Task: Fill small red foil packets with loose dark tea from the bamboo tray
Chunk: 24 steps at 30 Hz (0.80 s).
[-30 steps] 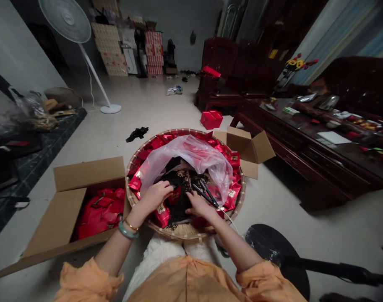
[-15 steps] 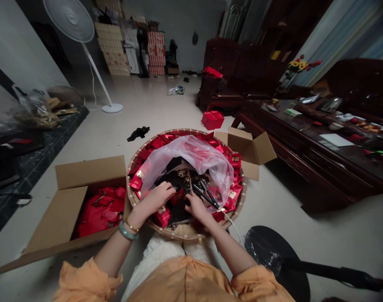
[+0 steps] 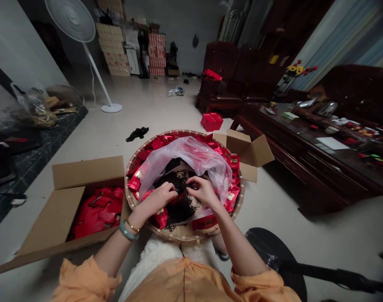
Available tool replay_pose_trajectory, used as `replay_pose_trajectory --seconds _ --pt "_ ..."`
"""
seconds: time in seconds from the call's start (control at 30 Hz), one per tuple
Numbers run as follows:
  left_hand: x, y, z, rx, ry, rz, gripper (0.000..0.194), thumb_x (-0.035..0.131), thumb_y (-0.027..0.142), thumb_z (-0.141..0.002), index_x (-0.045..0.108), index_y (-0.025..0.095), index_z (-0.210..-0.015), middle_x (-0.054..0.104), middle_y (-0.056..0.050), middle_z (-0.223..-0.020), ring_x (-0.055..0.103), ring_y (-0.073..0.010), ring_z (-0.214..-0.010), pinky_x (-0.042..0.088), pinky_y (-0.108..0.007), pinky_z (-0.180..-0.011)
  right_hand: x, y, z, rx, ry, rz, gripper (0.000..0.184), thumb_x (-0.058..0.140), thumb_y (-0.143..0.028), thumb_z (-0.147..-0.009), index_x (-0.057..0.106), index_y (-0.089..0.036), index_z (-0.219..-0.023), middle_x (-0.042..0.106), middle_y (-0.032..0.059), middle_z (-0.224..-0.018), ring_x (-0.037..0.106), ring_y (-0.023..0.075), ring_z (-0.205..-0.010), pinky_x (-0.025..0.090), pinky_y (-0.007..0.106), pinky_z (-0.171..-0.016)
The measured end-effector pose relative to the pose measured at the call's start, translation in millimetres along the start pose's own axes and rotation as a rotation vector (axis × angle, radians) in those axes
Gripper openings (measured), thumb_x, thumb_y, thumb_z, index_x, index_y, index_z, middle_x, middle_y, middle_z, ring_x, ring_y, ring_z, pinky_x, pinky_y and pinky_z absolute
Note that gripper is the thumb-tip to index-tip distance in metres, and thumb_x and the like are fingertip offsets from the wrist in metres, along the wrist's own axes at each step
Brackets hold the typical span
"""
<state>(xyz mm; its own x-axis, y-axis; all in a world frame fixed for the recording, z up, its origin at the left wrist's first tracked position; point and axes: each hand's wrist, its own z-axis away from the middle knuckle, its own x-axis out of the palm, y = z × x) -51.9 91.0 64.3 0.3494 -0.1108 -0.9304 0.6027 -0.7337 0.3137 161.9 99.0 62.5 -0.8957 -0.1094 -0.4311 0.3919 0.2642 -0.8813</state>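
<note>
The left grip (image 3: 156, 200) and the right grip (image 3: 204, 192) sit just apart, their fingertips nearly meeting above a heap of dark loose tea (image 3: 178, 207). Both are partly closed, with fingers curled and pinched inward; whether either has hold of a few leaves cannot be told at this size. The tea lies directly beneath and between the grips, and a translucent plastic bag (image 3: 191, 161) bunches just beyond them. Red foil packets (image 3: 161, 218) crowd around the tea, one lying just below the right grip. All of this rests in a round woven bamboo tray (image 3: 182, 233) under both grips. A green bangle (image 3: 126, 230) and a thin gold bracelet (image 3: 132, 227) circle the wrist behind the left grip.

Left of the left grip, an open cardboard carton (image 3: 87, 170) holds more red packets. Beyond the right grip, a smaller open carton (image 3: 244, 147) stands against the tray's rim. Farther ahead, a red box (image 3: 212, 121) sits on the floor. Farther right runs a dark wooden bench (image 3: 273, 136), and a standing fan (image 3: 73, 19) rises far beyond the grips.
</note>
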Motion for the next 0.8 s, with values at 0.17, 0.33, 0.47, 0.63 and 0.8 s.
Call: replay_pose_trajectory --seconds 0.17,0.33,0.47,0.63,0.8 --pt "1.1 -1 2 -0.022 0.005 0.0 0.021 0.042 0.013 -0.087 0.062 0.021 -0.088 0.051 -0.003 -0.094 0.048 -0.0161 -0.088 0.042 -0.026 -0.074 11 -23 -9 -0.065 -0.133 0.075 0.028 0.06 -0.015 -0.069 0.067 -0.019 -0.096 0.067 0.0035 -0.092 0.063 0.0131 -0.07 0.05 0.024 -0.065" --pt "2.0 -4 3 -0.028 0.037 0.037 0.022 0.042 0.015 -0.087 0.062 0.021 -0.088 0.053 -0.003 -0.094 0.049 -0.0161 -0.087 0.042 -0.026 -0.073 18 -17 -7 -0.09 -0.107 0.037 0.025 0.054 -0.013 -0.074 0.067 -0.02 -0.095 0.069 0.0028 -0.09 0.065 0.0147 -0.079 0.051 0.026 -0.071" --pt "0.2 -3 3 -0.004 0.043 -0.037 0.02 0.042 0.014 -0.088 0.061 0.02 -0.088 0.053 -0.004 -0.095 0.048 -0.0168 -0.087 0.043 -0.027 -0.072 12 -13 -7 -0.139 0.034 0.021 0.021 0.051 -0.016 -0.079 0.068 -0.02 -0.091 0.069 0.004 -0.088 0.064 0.016 -0.082 0.051 0.028 -0.074" --pt "-2.2 -1 4 0.018 0.015 -0.072 0.017 0.043 0.015 -0.09 0.06 0.017 -0.085 0.055 -0.006 -0.095 0.048 -0.0178 -0.088 0.044 -0.028 -0.072 6 -7 -8 -0.119 0.178 0.02 0.023 0.047 -0.019 -0.083 0.067 -0.019 -0.095 0.068 0.0053 -0.096 0.063 0.0168 -0.089 0.049 0.03 -0.081" --pt "4.9 -2 4 0.053 0.024 -0.091 0.019 0.04 0.014 -0.091 0.059 0.015 -0.089 0.056 -0.006 -0.095 0.046 -0.0181 -0.09 0.046 -0.03 -0.075 21 -2 -5 -0.165 -0.098 0.218 0.029 0.056 -0.022 -0.081 0.063 -0.021 -0.11 0.066 0.0066 -0.101 0.06 0.0168 -0.09 0.047 0.029 -0.078"
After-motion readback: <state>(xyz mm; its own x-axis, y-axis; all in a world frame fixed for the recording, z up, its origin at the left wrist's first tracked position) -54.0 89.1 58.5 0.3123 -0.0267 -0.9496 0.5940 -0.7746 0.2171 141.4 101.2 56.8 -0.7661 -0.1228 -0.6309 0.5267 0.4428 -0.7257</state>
